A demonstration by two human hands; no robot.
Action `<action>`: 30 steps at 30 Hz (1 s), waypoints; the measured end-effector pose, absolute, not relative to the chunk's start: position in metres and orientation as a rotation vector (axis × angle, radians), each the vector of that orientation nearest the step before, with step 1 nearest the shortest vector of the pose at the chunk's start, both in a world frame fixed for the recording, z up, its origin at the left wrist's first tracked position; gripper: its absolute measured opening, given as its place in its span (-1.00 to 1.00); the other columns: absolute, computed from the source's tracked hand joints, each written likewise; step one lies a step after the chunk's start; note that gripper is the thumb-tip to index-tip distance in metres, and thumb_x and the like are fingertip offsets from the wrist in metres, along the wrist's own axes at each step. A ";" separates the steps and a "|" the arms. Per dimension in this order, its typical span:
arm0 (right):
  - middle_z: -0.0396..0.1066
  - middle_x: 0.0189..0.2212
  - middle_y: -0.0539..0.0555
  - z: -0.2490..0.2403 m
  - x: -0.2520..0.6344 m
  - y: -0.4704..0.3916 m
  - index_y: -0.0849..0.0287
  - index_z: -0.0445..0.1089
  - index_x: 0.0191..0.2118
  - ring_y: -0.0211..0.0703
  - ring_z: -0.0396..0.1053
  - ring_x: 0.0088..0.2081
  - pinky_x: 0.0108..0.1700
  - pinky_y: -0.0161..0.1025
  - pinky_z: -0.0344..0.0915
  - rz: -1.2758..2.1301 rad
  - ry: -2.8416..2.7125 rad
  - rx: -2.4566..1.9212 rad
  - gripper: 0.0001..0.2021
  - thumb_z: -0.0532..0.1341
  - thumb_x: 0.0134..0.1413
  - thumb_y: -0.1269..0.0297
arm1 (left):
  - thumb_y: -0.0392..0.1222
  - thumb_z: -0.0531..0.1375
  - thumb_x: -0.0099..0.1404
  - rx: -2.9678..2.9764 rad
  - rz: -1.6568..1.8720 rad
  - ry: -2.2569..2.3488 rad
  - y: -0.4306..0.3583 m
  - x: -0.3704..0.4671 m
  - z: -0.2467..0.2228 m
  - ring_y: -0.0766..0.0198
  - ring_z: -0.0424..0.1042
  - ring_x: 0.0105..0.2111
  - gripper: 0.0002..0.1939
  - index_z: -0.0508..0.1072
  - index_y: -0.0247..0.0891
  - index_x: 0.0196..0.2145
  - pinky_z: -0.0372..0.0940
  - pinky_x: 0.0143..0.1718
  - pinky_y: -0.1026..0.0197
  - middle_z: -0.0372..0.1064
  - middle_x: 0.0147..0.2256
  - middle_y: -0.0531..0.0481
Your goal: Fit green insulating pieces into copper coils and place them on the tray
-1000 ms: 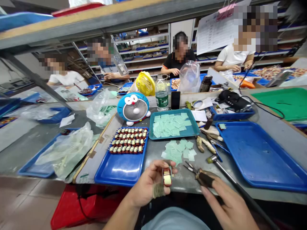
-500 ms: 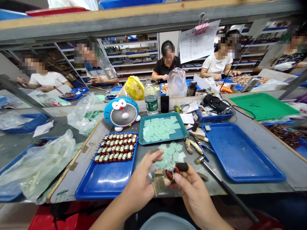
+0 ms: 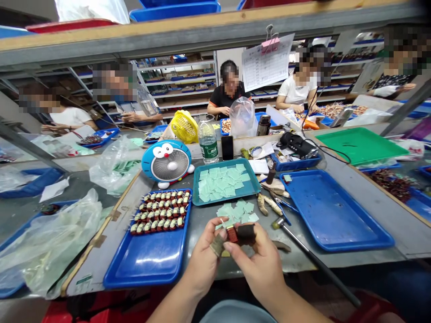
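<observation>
Both my hands meet over the bench's front part, holding a small red wire-wound coil (image 3: 231, 234) between them. My left hand (image 3: 208, 251) pinches its left side, with a greenish cover on the thumb. My right hand (image 3: 258, 255) grips the right side, a dark cover on one finger. Just beyond lie loose pale green squares (image 3: 239, 211), and more squares (image 3: 220, 181) fill a teal tray (image 3: 198, 197). At the left, a blue tray (image 3: 144, 264) carries rows of red coils with pale tops (image 3: 161, 211).
A hammer (image 3: 316, 260), pliers (image 3: 281, 199) and a blue tray (image 3: 343, 215) with one small piece lie at the right. Behind stand a blue fan (image 3: 166, 163), a bottle (image 3: 208, 143) and a phone (image 3: 227, 148). People sit across the bench.
My left hand has closed in from its spread pose and now grips the coil. The coil has turned and sits slightly higher and further left. The whole view has shifted a little.
</observation>
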State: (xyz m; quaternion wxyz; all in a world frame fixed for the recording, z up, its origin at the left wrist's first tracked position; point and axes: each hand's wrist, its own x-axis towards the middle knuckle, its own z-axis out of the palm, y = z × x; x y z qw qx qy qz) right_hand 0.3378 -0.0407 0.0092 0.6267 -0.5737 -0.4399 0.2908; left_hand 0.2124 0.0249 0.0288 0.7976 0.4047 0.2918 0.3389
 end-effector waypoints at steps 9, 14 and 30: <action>0.51 -0.09 0.10 0.011 0.343 -0.044 0.07 0.33 0.10 -0.10 0.52 -0.09 0.01 -0.16 0.46 0.745 -1.010 -1.277 -0.65 0.30 0.25 0.20 | -0.03 0.22 0.42 1.097 0.793 0.740 0.025 0.211 0.029 0.22 0.48 -0.14 -0.66 0.33 -0.10 0.10 0.31 -0.07 0.21 0.50 -0.15 -0.03; 0.47 0.05 0.16 0.026 0.350 -0.045 0.08 0.32 0.16 -0.04 0.48 0.03 0.06 -0.13 0.45 1.079 -0.842 -1.075 -0.65 0.22 0.34 0.12 | -0.04 0.28 0.37 1.535 0.783 0.906 0.024 0.200 0.035 0.04 0.39 0.14 -0.55 0.39 -0.07 0.17 0.24 0.19 0.08 0.38 0.17 -0.11; 0.52 -0.04 0.09 0.037 0.350 -0.045 0.03 0.38 0.15 -0.09 0.51 -0.06 -0.03 -0.20 0.45 1.188 -0.821 -0.962 -0.66 0.27 0.30 0.14 | -0.04 0.26 0.37 1.707 0.804 0.927 0.025 0.195 0.042 0.00 0.43 0.14 -0.58 0.45 -0.06 0.16 0.27 0.18 0.08 0.44 0.16 -0.09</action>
